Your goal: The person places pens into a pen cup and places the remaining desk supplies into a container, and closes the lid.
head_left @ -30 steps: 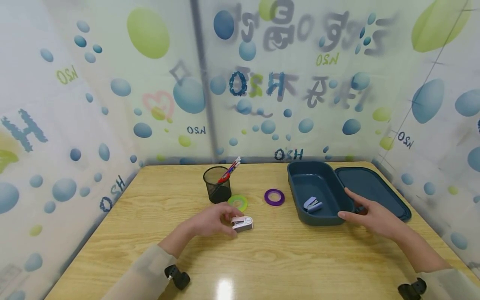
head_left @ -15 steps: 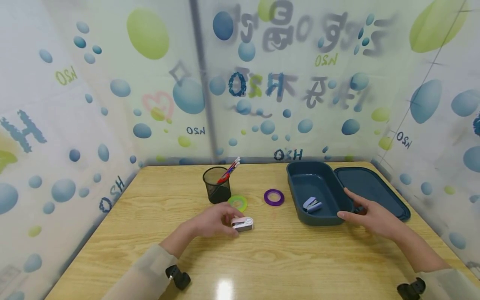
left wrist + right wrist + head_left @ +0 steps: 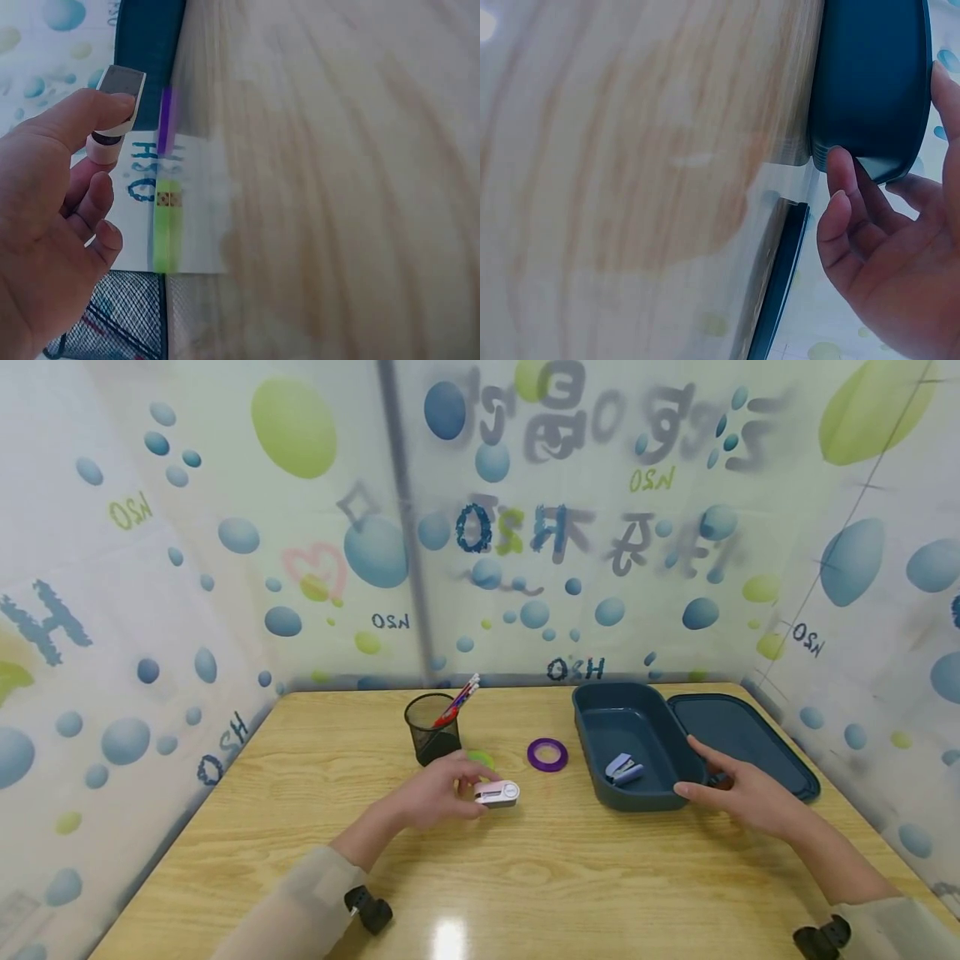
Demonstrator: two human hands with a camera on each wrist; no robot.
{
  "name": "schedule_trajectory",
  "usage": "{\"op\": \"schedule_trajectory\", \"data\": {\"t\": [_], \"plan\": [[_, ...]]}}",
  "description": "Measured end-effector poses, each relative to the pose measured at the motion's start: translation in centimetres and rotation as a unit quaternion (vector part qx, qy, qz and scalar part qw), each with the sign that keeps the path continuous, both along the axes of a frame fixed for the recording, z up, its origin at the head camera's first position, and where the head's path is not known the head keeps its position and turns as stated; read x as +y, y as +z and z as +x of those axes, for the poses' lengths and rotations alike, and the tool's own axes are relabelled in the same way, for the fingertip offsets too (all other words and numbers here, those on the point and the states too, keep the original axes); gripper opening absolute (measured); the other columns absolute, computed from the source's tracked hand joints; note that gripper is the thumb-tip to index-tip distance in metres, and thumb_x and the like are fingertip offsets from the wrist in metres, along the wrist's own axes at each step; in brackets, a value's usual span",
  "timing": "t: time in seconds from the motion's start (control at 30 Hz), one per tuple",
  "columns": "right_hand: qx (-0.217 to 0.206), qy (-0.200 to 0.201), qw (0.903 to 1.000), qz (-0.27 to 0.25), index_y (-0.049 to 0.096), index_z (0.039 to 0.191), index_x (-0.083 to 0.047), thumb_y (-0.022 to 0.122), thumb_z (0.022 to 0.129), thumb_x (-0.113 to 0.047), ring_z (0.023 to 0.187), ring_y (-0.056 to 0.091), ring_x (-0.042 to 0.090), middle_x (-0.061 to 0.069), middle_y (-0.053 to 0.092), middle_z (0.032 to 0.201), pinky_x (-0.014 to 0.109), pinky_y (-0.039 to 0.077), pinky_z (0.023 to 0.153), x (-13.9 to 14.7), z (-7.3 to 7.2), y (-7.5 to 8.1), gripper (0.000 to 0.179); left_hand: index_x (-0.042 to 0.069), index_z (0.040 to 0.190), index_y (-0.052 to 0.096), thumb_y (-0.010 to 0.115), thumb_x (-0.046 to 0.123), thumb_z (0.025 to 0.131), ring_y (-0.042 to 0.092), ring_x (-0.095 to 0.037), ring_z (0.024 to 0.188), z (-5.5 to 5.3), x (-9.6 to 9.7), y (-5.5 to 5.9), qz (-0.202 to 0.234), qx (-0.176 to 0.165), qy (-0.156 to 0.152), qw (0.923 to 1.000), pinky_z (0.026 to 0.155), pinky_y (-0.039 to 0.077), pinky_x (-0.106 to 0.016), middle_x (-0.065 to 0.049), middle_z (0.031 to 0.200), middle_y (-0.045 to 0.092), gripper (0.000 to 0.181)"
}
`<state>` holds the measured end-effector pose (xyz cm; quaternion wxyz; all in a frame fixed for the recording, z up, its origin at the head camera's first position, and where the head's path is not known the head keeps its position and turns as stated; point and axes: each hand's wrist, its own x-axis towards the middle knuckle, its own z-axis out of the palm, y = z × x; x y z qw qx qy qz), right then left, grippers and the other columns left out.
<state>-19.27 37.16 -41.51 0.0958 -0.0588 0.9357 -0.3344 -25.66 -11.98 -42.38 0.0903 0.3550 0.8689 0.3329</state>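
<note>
A small pink, white and grey stapler [image 3: 497,793] is pinched between the thumb and fingers of my left hand [image 3: 435,792], just above the table. In the left wrist view, the thumb presses on one side of the stapler [image 3: 123,79]. My right hand [image 3: 750,795] holds the near right corner of a dark blue box [image 3: 622,718], thumb on the front and fingers on the side. The right wrist view has its fingers around the end of the box [image 3: 870,82]. Inside the box lies a lilac stapler [image 3: 625,772].
Behind my left hand stand a black mesh pen cup [image 3: 435,747] with several pens and a green tape roll [image 3: 481,758], partly hidden. A purple tape roll [image 3: 547,767] lies left of the box. The dark blue lid [image 3: 738,731] lies right of it.
My left hand has lifted the pink and white stapler and moved it slightly right and away from me. The right hand stays at the box corner.
</note>
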Motion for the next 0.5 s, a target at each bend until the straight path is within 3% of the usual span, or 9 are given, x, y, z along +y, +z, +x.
{"op": "schedule_trajectory", "data": {"t": [0.23, 0.5], "plan": [[-0.003, -0.001, 1.0000, -0.005, 0.013, 0.178, -0.015, 0.068, 0.107, -0.052, 0.072, 0.054, 0.019, 0.017, 0.054, 0.127, 0.034, 0.048, 0.059, -0.1, 0.1, 0.1, 0.096, 0.026, 0.135, 0.078, 0.084, 0.022, 0.095, 0.054, -0.015, 0.095, -0.7, 2.2, 0.5, 0.023, 0.012, 0.003, 0.9997, 0.079, 0.047, -0.029, 0.004, 0.107, 0.062, 0.041], [0.000, 0.000, 1.0000, -0.002, 0.013, 0.178, -0.015, 0.068, 0.108, -0.051, 0.071, 0.053, 0.019, 0.017, 0.054, 0.127, 0.034, 0.048, 0.059, -0.1, 0.1, 0.1, 0.096, 0.022, 0.139, 0.076, 0.081, 0.019, 0.095, 0.052, -0.023, 0.100, -1.6, 5.8, 1.6, 0.070, -0.005, 0.004, 0.9975, 0.080, 0.043, -0.032, -0.003, 0.111, 0.056, 0.044]]}}
